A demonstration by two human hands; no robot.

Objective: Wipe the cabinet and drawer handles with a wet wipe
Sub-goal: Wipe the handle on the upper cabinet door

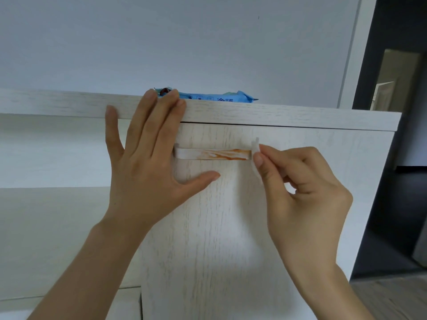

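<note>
Head view, landmark: the handle (212,154), a pale horizontal bar mounted on the upper part of a whitewashed wood-grain cabinet door (219,227).

Container: a blue wet-wipe pack (215,98) lies flat on the cabinet top (277,115), above the handle and slightly left of its centre. Contents not visible; whether its flap is open cannot be told from this angle. A dark red detail sits at the pack's left end, partly hidden behind fingertips.

Handle: orange-brown smear covers its middle and right part; the left part looks clean white.

Left hand (147,162): flat against the cabinet front to the left of the handle, covering the handle's left end. Fingers straight and spread. Fingertips reach above the handle onto the front edge of the cabinet top. Thumb extends to the right, lying on the door just below the handle. Nothing gripped.

Right hand (307,188): at the right end of the handle. Thumb and index finger pinch a small white wet wipe (256,148), held edge-on and touching the handle's right end. Remaining fingers curled in toward the palm.

Right of the cabinet: dark opening with a pale panel inside, well apart from the handle.
</note>
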